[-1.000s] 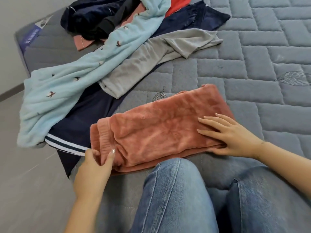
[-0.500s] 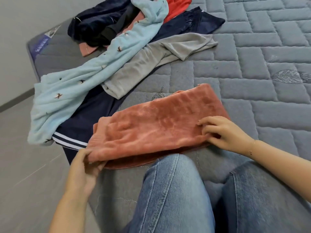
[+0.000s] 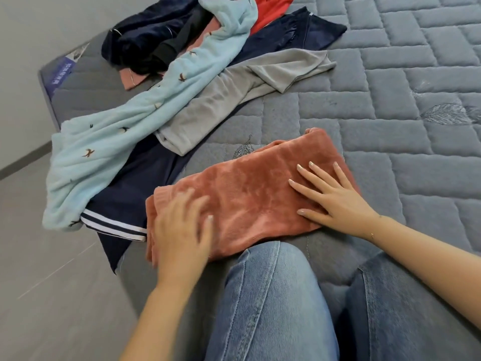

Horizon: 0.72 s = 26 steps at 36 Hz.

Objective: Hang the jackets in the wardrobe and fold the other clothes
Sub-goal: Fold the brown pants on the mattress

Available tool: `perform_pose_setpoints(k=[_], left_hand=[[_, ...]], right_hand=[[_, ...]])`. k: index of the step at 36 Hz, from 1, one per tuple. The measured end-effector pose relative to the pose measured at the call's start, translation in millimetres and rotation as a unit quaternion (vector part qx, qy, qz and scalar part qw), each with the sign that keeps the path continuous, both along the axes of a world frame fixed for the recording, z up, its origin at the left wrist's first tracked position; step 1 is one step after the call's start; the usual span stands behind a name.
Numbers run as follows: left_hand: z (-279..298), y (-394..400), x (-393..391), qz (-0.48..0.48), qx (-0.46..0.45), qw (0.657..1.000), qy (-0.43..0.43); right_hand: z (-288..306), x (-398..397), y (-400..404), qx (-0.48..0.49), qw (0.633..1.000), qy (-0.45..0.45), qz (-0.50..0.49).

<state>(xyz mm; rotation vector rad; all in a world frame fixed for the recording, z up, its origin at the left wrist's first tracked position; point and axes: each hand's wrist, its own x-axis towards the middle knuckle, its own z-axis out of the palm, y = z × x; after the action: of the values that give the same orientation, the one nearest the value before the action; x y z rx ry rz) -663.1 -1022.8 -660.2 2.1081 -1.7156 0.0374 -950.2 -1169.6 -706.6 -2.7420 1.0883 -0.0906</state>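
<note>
Two flat hands press on the folded pink fleece (image 3: 250, 194) near the front edge of the bed (image 3: 390, 100). The left hand (image 3: 182, 230) and right hand (image 3: 335, 196) both have straight fingers. More clothes (image 3: 182, 87) lie piled toward the bed's far left corner.

A grey quilted mattress (image 3: 390, 105) fills most of the view, stitched in a brick-like pattern of rectangles. Embroidered leaf motifs mark it, one near its right edge (image 3: 447, 114) and a smaller one towards the middle (image 3: 243, 149). At its far left corner a blue label (image 3: 58, 76) with white print sits on the side wall. Beside the mattress on the left lies a pale grey floor (image 3: 44, 269), meeting a light wall (image 3: 39, 27) along a dark skirting strip (image 3: 24, 158).
</note>
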Motion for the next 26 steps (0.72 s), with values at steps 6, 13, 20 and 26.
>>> perform_pose_setpoints(k=[6,13,20,26], left_hand=[[-52.7,-32.6,33.9,-0.038,0.241,0.960,-0.135],[-60.6,-39.5,58.5,-0.023,0.280,0.946,-0.163],[-45.9,-60.9,-4.5,-0.124,0.097,0.983,-0.098],[-72.6,-80.0,-32.2,-0.184,0.195,0.960,-0.087]], right_hand=[[-17.1,15.8,-14.2,0.001,0.995,0.086,-0.044],[-18.2,8.1,-16.3,0.019,0.999,0.018,-0.041],[-20.1,-19.8,-38.0,0.039,0.899,-0.295,-0.322],[-28.8,-34.7,-50.3,0.365,0.696,-0.416,-0.457]])
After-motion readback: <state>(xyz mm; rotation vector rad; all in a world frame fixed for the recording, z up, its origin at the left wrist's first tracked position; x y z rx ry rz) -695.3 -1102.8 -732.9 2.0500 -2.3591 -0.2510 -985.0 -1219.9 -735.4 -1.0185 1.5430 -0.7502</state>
